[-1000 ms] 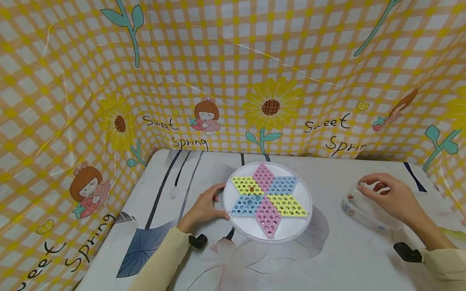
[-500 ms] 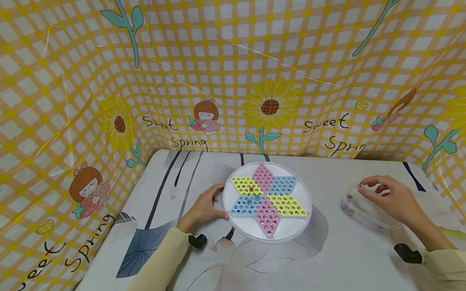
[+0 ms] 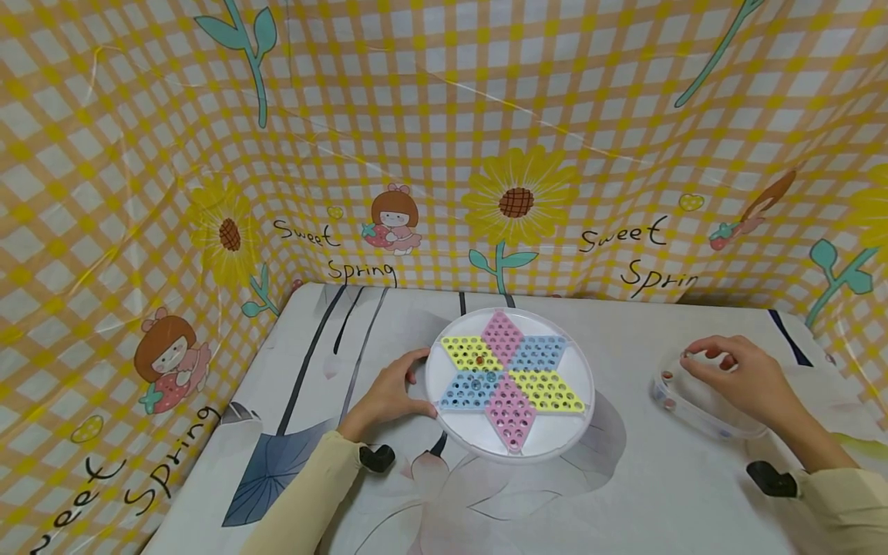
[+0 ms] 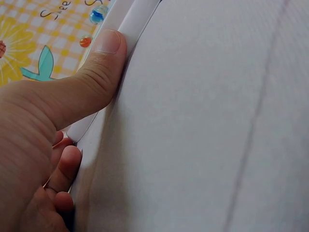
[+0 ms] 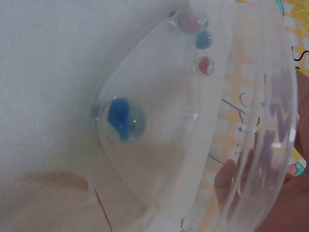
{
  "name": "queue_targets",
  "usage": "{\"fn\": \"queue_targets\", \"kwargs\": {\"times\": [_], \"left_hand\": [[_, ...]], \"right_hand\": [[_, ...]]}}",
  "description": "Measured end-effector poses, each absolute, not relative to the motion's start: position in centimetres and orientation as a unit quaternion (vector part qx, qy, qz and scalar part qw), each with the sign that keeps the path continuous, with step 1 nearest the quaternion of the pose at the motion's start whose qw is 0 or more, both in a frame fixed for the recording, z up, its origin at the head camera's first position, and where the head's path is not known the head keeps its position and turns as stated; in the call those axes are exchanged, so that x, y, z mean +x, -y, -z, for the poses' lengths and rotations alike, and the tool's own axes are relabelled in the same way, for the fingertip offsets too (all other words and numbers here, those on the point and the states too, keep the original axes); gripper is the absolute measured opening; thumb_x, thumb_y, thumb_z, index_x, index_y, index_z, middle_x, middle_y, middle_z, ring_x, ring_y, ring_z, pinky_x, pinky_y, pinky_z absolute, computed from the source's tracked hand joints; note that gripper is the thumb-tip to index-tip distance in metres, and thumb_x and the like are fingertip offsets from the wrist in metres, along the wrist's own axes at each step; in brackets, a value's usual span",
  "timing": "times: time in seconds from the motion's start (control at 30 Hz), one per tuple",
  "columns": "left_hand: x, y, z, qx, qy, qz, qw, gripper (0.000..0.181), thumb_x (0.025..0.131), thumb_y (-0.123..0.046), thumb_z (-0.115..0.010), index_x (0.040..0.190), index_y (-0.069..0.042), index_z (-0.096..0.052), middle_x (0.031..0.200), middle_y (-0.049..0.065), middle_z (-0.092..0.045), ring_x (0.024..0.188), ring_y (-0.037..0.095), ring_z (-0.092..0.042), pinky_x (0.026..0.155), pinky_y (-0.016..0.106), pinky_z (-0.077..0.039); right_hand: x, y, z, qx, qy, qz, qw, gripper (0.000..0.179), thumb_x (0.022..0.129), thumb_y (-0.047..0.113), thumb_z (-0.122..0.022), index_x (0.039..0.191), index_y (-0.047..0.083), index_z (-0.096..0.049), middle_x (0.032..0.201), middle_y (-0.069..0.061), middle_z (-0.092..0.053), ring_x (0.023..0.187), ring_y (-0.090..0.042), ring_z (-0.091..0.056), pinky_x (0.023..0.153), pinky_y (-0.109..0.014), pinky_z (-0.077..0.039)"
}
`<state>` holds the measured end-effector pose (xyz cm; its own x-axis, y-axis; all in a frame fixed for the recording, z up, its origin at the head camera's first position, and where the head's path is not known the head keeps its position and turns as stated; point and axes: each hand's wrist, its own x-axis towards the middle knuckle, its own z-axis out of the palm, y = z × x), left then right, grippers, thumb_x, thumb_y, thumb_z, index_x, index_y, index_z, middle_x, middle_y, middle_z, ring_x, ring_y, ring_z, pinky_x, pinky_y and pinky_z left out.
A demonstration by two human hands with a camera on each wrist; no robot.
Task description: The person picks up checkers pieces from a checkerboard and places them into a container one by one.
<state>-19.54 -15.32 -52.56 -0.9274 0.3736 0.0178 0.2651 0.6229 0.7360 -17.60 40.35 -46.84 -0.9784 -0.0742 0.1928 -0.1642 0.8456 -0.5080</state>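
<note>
My left hand (image 3: 388, 393) holds the left rim of a round white Chinese checkers board (image 3: 468, 433), thumb on the rim and fingers curled at its side. The board bears a star of pink, yellow and blue points. A red marble (image 3: 479, 360) and two bluish marbles (image 3: 475, 385) sit on its left part. Over a clear plastic container (image 3: 704, 422), my right hand (image 3: 745, 378) pinches a small marble (image 3: 684, 354) between thumb and index finger; it is hardly visible. In the right wrist view the container holds a large blue-and-clear marble (image 5: 125, 119) and several others (image 5: 204, 65).
Both things stand on a table with a pale floral cloth (image 3: 444, 512). A yellow checked curtain (image 3: 430, 116) rises behind and at the sides. Black wrist straps with cameras (image 3: 378, 459) sit at both cuffs.
Hardly anything differs. My right hand shifts very slightly above the container, with its fingertips still together. My left hand and the board stay in place.
</note>
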Motion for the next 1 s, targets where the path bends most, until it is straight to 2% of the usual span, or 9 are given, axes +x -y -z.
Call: {"fn": "queue_targets", "kwargs": {"times": [0.17, 0.8, 1.0], "left_hand": [[-19.56, 15.28, 52.46, 0.177, -0.897, -0.399, 0.068, 0.105, 0.066, -0.029, -0.099, 0.153, -0.014, -0.044, 0.097, 0.004, -0.053, 0.088, 0.018, -0.047, 0.076, 0.032, -0.039], [-19.41, 15.16, 52.24, 0.171, -0.897, -0.4, 0.074, 0.104, 0.066, -0.028, -0.099, 0.153, -0.013, -0.044, 0.097, 0.003, -0.052, 0.089, 0.018, -0.046, 0.078, 0.033, -0.038], [-19.37, 15.16, 52.23, 0.171, -0.898, -0.4, 0.073, 0.104, 0.066, -0.028, -0.099, 0.153, -0.013, -0.044, 0.097, 0.004, -0.051, 0.089, 0.018, -0.046, 0.077, 0.033, -0.038]], "right_hand": [[-17.81, -40.22, 46.99, 0.062, 0.958, -0.269, 0.078, 0.026, 0.094, 0.031, -0.076, 0.11, 0.01, -0.073, 0.106, -0.019, -0.06, 0.089, -0.028, -0.049, 0.063, -0.034, -0.037], [-17.97, -39.98, 47.33, 0.056, 0.962, -0.259, 0.065, 0.028, 0.094, 0.027, -0.077, 0.112, 0.007, -0.073, 0.106, -0.022, -0.059, 0.089, -0.03, -0.051, 0.063, -0.035, -0.037], [-18.1, -40.01, 47.35, 0.056, 0.964, -0.254, 0.061, 0.034, 0.094, 0.028, -0.077, 0.118, 0.005, -0.07, 0.105, -0.022, -0.058, 0.089, -0.031, -0.051, 0.062, -0.034, -0.038]]}}
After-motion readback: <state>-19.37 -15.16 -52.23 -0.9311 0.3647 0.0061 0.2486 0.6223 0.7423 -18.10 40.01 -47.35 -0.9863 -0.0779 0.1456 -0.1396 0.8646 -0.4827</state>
